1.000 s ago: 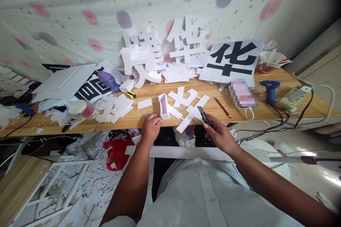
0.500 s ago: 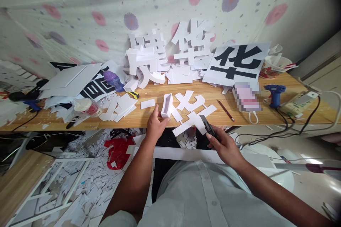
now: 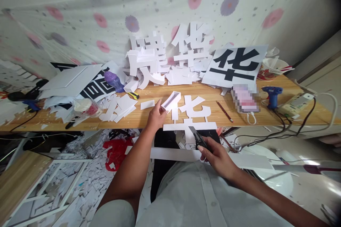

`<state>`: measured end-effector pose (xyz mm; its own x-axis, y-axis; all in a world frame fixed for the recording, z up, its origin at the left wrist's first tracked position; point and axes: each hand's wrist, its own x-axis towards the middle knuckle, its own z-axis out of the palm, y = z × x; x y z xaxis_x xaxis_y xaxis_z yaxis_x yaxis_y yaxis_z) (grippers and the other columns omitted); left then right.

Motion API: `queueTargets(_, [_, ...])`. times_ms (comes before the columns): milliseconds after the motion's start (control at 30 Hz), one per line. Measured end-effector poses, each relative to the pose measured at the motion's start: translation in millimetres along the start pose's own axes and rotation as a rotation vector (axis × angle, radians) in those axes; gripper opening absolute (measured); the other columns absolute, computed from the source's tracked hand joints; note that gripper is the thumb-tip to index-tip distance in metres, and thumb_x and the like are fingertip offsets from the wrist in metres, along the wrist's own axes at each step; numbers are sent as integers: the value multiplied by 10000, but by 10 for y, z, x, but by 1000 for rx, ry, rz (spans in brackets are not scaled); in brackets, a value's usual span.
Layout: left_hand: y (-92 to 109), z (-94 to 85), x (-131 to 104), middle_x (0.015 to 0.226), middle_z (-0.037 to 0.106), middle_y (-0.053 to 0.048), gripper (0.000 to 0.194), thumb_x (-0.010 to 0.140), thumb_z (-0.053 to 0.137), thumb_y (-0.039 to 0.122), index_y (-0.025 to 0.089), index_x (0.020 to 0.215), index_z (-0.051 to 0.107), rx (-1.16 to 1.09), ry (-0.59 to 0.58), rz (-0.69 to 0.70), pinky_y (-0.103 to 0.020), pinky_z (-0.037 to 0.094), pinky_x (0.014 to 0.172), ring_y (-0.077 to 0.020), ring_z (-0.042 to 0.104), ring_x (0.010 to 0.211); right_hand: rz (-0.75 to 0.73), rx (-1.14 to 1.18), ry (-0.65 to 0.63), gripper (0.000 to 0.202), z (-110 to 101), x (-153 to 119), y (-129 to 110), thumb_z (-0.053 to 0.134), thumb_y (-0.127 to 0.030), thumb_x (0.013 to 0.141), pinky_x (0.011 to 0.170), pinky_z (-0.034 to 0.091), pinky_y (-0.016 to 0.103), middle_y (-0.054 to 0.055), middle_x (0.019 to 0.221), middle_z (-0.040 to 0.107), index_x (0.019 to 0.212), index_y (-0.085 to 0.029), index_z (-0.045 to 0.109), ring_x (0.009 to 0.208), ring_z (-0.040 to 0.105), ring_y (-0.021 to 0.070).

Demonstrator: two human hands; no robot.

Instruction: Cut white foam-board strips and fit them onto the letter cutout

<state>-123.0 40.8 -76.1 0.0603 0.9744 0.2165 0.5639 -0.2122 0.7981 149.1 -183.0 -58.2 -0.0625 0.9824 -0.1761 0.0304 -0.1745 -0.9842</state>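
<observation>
My left hand is closed on the upper left part of a white foam-board character. One slanted stroke has raised walls, forming a narrow open-topped box; the other strokes are flat. The character's lower stem sticks out past the table's front edge. A black utility knife is gripped in my right hand, its blade pointing up and left over the lower stem. Whether the blade touches the board I cannot tell. A small white rectangular piece lies left of the box.
Behind stand white built-up characters and a printed sheet. To the right lie a pencil, a blurred phone, a blue glue gun and a power strip with cables. A yellow cutter lies left.
The character has turned so its crossbar runs along the table edge, and its box part has tilted to the right. My right hand and the knife have moved left and down.
</observation>
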Motion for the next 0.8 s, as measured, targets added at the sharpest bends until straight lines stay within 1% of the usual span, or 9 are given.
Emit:
queueTargets(67, [11, 16, 60, 1107, 802, -93, 778, 832, 856, 250, 252, 1574, 619, -18, 4, -1, -495, 538, 1127, -318, 744, 1111, -3, 11, -55, 501, 28, -6, -22, 725, -678, 977, 671, 618, 335, 67, 1059, 719, 1225, -243, 744, 786, 661, 202])
queueTargets(133, [20, 36, 108, 1140, 807, -105, 760, 834, 847, 239, 239, 1562, 629, -18, 5, 5, -501, 544, 1124, -329, 747, 1118, -5, 23, -102, 518, 53, -11, -23, 719, -674, 981, 673, 621, 337, 74, 1125, 716, 1279, -251, 742, 783, 660, 195])
queueTargets(267, [25, 79, 178, 1198, 807, -125, 729, 860, 819, 235, 220, 1562, 627, -5, 7, 10, -500, 568, 1097, -329, 755, 1115, -15, 39, -143, 511, 79, -5, 18, 711, -649, 998, 678, 621, 340, 69, 1122, 698, 1327, -259, 737, 787, 665, 195])
queueTargets(433, [8, 110, 228, 1262, 797, -147, 681, 865, 823, 229, 207, 1526, 662, 7, 21, 16, -511, 560, 1118, -338, 758, 1147, -21, 36, -126, 441, 67, 9, 65, 713, -641, 1003, 657, 602, 327, 51, 1062, 692, 1201, -247, 742, 767, 658, 190])
queueTargets(500, [-2, 111, 232, 1286, 792, -157, 674, 870, 821, 232, 201, 1525, 663, 16, 19, 17, -510, 563, 1114, -337, 760, 1154, -20, 31, -105, 434, 52, 4, 69, 722, -646, 996, 650, 591, 322, 39, 991, 685, 1149, -240, 737, 758, 656, 192])
queueTargets(567, [-11, 108, 226, 1300, 789, -152, 713, 856, 841, 236, 207, 1541, 649, 1, 13, 25, -496, 571, 1103, -325, 765, 1140, -21, 31, -70, 427, 27, -5, 62, 734, -642, 992, 662, 584, 319, 31, 931, 678, 1101, -230, 731, 749, 659, 189])
queueTargets(633, [-12, 101, 217, 1276, 796, -136, 732, 850, 863, 262, 220, 1547, 645, -13, 7, 45, -482, 574, 1097, -313, 769, 1118, -19, 47, -5, 436, -12, -10, 50, 752, -646, 977, 672, 587, 320, 34, 921, 687, 1072, -221, 727, 737, 662, 184])
queueTargets(733, [5, 87, 208, 1213, 814, -118, 630, 900, 840, 329, 228, 1503, 688, 6, 21, 72, -474, 570, 1098, -309, 766, 1107, -17, 79, 125, 502, -106, 11, 49, 791, -662, 938, 670, 605, 333, 41, 915, 704, 1167, -218, 737, 710, 666, 185])
queueTargets(800, [22, 77, 208, 1184, 822, -107, 541, 943, 801, 341, 228, 1466, 717, 24, 25, 73, -456, 580, 1080, -300, 769, 1091, -32, 87, 231, 567, -192, 47, 75, 814, -670, 912, 662, 614, 341, 34, 880, 700, 1247, -218, 739, 684, 663, 186])
